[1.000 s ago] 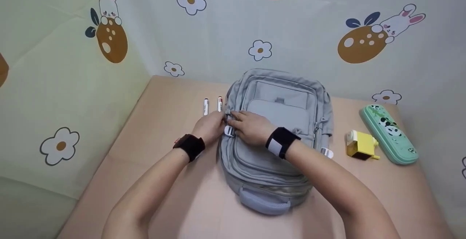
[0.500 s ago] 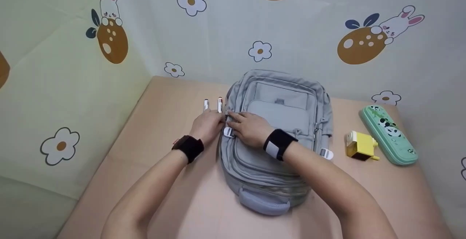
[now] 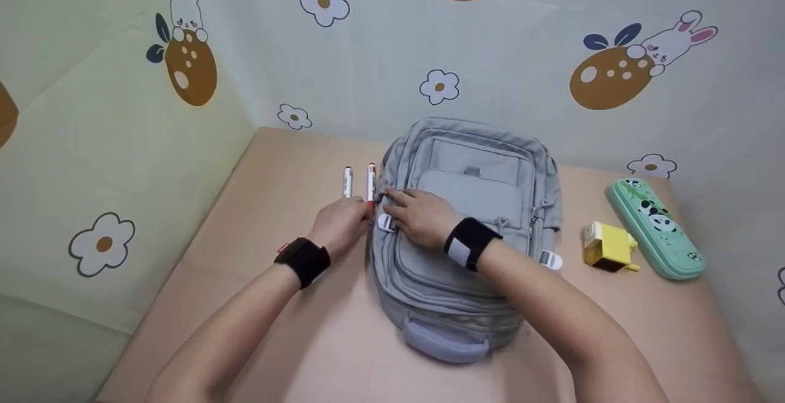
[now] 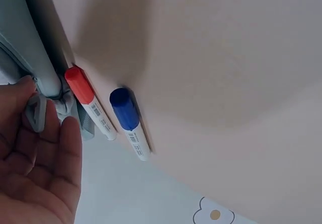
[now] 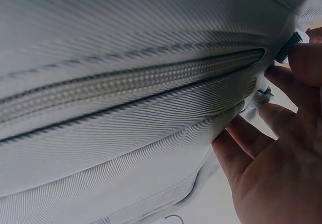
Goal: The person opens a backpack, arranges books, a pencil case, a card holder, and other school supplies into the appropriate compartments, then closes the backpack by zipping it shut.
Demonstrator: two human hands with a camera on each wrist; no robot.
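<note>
A grey backpack point(image 3: 472, 200) lies on the table with its carry handle point(image 3: 444, 340) toward me. At its left edge, my left hand point(image 3: 339, 224) pinches a small grey triangular zipper pull point(image 4: 36, 113), plain in the left wrist view. My right hand point(image 3: 424, 218) reaches over the bag and grips the fabric of the same edge, just above a white buckle point(image 3: 386, 222). The right wrist view shows its fingers point(image 5: 234, 156) against the cloth, close to the end of a zipper point(image 5: 151, 78). Beside the left hand lie a red-capped marker point(image 3: 371, 182) and a blue-capped marker point(image 4: 128, 121).
To the bag's right stand a yellow pencil sharpener point(image 3: 608, 245) with a crank and a green panda pencil case point(image 3: 656, 228). A curtain point(image 3: 368, 53) with rabbits and flowers hangs behind and to the left of the table point(image 3: 245, 268).
My left hand has drawn back toward me and slightly left along the bag's edge, uncovering more of both markers. The right hand stays at the edge; the bag has hardly moved.
</note>
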